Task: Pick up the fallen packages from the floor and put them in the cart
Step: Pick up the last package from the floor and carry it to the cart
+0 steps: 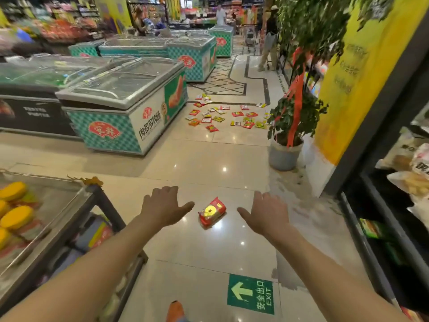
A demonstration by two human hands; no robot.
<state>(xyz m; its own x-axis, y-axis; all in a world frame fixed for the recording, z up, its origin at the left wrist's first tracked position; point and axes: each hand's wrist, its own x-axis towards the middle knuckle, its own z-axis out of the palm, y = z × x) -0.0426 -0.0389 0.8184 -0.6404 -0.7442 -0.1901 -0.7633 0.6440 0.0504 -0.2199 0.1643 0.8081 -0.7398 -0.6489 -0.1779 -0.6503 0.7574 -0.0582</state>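
Note:
A red and yellow package lies on the shiny tiled floor between my two hands. My left hand hovers to its left, palm down, fingers apart, holding nothing. My right hand hovers to its right, also open and empty. Farther down the aisle, several more red and yellow packages lie scattered on the floor between a freezer and a potted plant. No cart shows clearly in this view.
Chest freezers line the left side. A metal display stand with yellow goods is at my near left. A potted tree in a grey pot, a yellow pillar and a dark shelf stand right. People stand far down the aisle.

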